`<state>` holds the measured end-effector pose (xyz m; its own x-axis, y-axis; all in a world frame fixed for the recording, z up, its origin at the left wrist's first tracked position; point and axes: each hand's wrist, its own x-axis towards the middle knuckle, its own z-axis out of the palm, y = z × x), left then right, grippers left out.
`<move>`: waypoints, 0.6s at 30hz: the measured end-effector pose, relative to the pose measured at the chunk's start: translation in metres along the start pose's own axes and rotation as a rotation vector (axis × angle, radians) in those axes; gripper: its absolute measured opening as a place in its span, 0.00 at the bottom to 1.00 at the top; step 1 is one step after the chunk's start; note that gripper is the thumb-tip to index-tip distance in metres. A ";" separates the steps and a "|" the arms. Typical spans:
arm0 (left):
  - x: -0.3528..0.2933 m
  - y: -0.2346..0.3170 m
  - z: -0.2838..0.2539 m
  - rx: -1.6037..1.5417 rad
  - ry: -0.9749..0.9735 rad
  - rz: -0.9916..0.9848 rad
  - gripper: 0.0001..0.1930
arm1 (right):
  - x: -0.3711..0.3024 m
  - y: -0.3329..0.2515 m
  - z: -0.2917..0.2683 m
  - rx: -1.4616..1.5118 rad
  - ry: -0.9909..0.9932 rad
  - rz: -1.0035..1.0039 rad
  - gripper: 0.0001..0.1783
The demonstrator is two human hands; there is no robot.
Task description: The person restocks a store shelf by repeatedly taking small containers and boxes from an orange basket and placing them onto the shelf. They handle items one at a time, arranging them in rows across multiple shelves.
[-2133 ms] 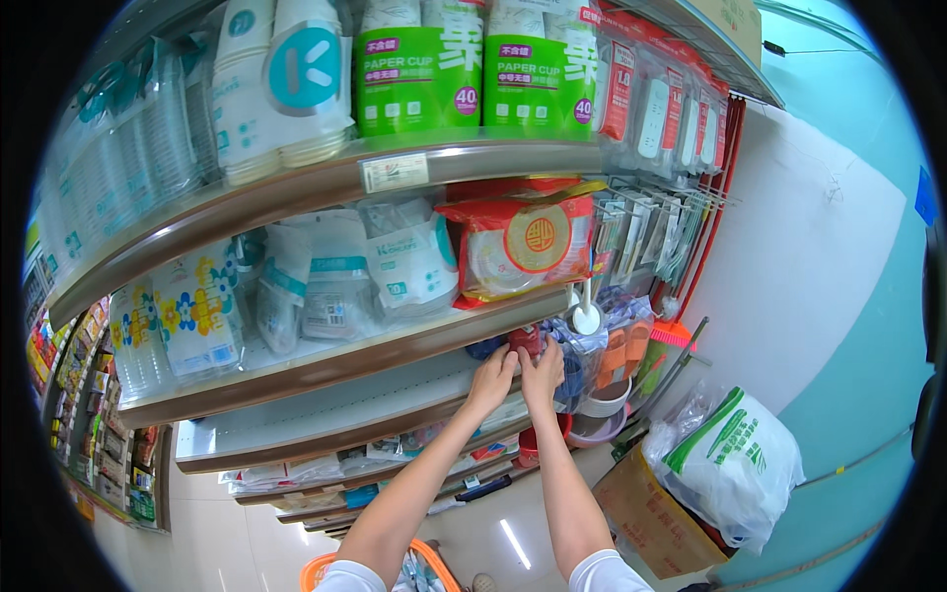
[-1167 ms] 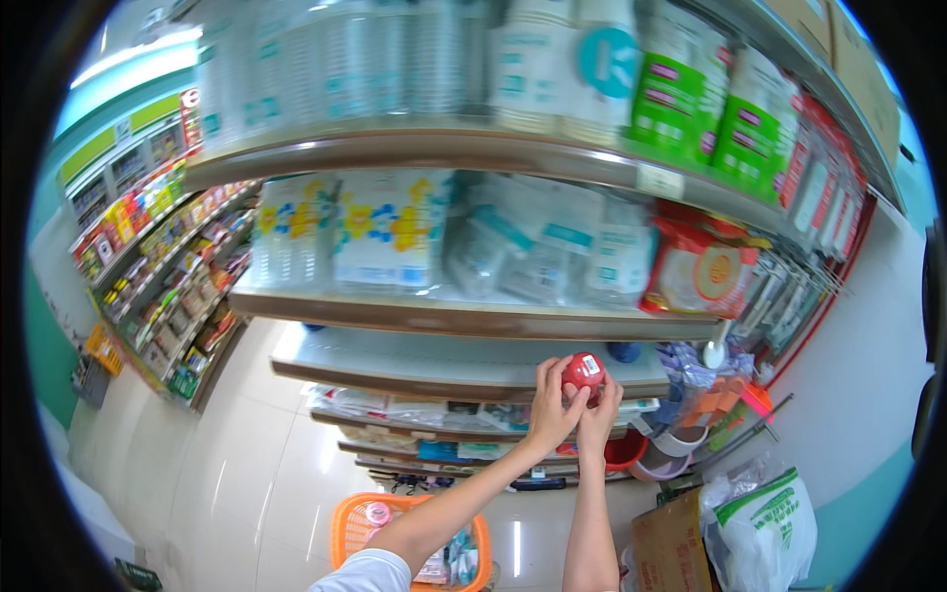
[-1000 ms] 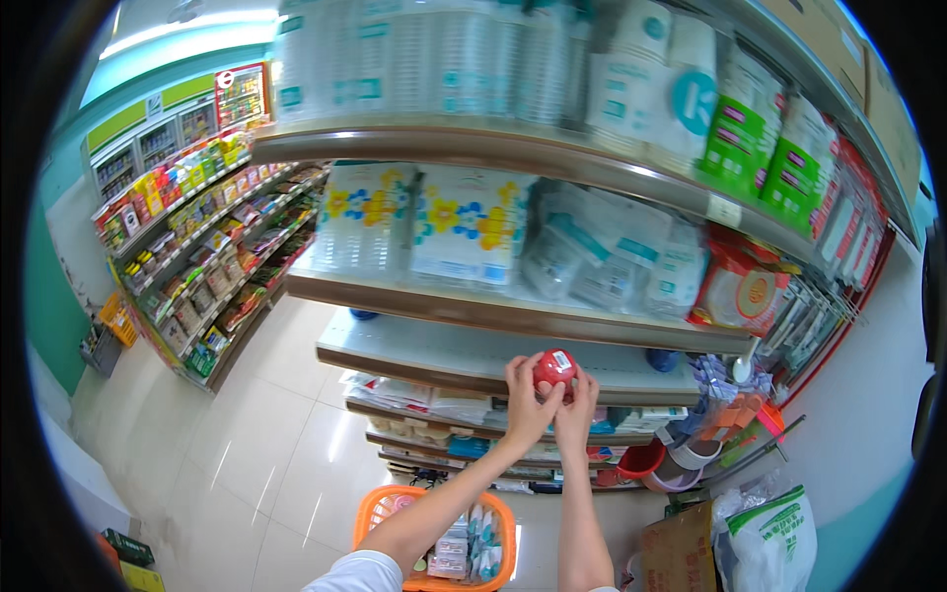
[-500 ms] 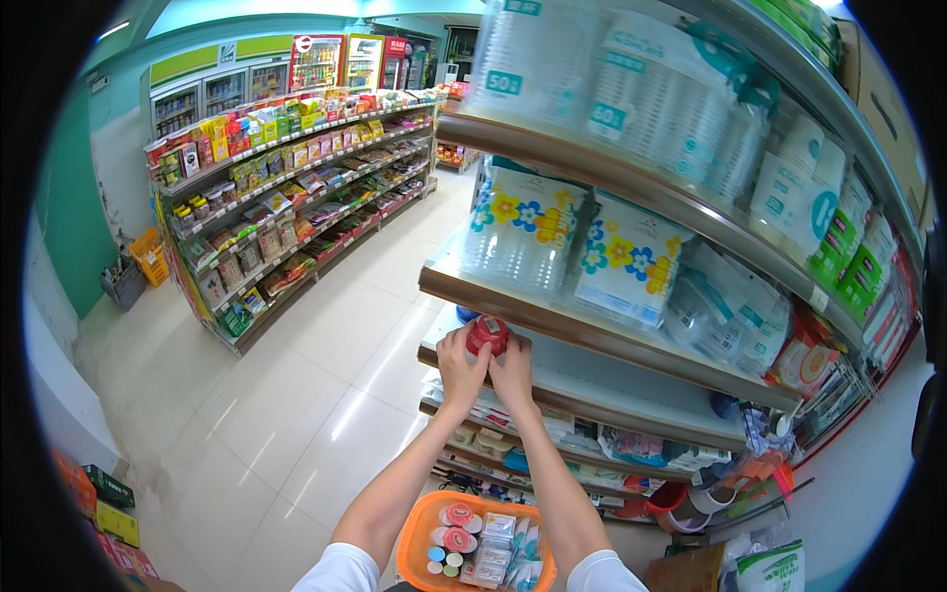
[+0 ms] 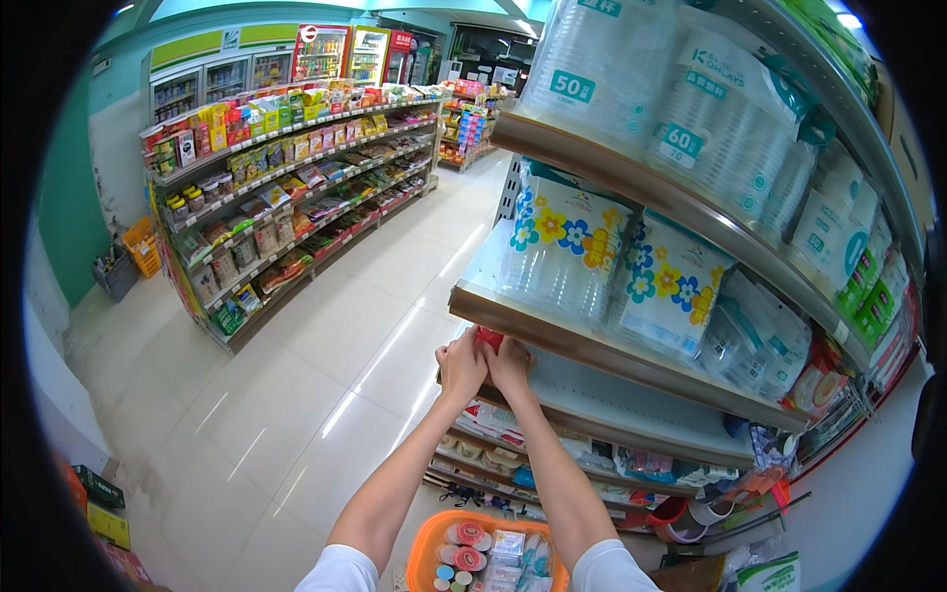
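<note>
At the left, packaged snacks (image 5: 350, 133) are being held up by a tiered rack (image 5: 258, 326). Near the middle, between the left hand (image 5: 461, 368) and the right hand (image 5: 510, 366), a small red object (image 5: 488, 337) (mostly hidden from view) is being clasped just by the left end of a lower shelf (image 5: 612, 393), an orange basket (image 5: 418, 557) being seen below. Farther right, flower-printed packs of clear cups (image 5: 567, 237) are being carried by the shelf above (image 5: 552, 329).

Left grip (image 5: 461, 369) and right grip (image 5: 510, 367) on a red item (image 5: 488, 337) near a brown shelf edge (image 5: 631, 359), orange basket (image 5: 422, 546) below
</note>
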<state>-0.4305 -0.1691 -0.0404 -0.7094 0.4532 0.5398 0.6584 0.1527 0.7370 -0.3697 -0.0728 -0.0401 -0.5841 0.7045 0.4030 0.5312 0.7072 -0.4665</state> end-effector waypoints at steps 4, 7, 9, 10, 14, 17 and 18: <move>0.018 -0.001 0.002 -0.044 -0.079 -0.012 0.13 | 0.015 -0.002 0.009 -0.038 0.168 -0.126 0.22; 0.027 -0.010 0.000 -0.066 -0.110 -0.023 0.12 | 0.030 -0.006 0.016 0.141 0.133 -0.178 0.19; 0.029 -0.012 0.003 -0.082 -0.118 -0.010 0.13 | 0.043 0.012 0.032 0.238 0.082 -0.190 0.22; 0.030 -0.013 0.007 -0.094 -0.109 0.011 0.13 | 0.052 0.023 0.039 0.282 0.059 -0.196 0.24; 0.027 -0.004 0.004 -0.106 -0.125 0.032 0.15 | 0.059 0.044 0.045 0.360 -0.018 -0.235 0.21; 0.024 -0.003 -0.009 -0.198 -0.125 0.034 0.15 | 0.041 0.027 0.027 0.298 0.071 -0.287 0.19; 0.022 0.001 -0.011 -0.196 -0.121 0.028 0.15 | 0.035 0.027 0.026 0.214 0.168 -0.308 0.18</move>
<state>-0.4480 -0.1685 -0.0236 -0.6486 0.5584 0.5171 0.6077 -0.0290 0.7936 -0.3919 -0.0306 -0.0595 -0.5777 0.4743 0.6643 0.1970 0.8708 -0.4505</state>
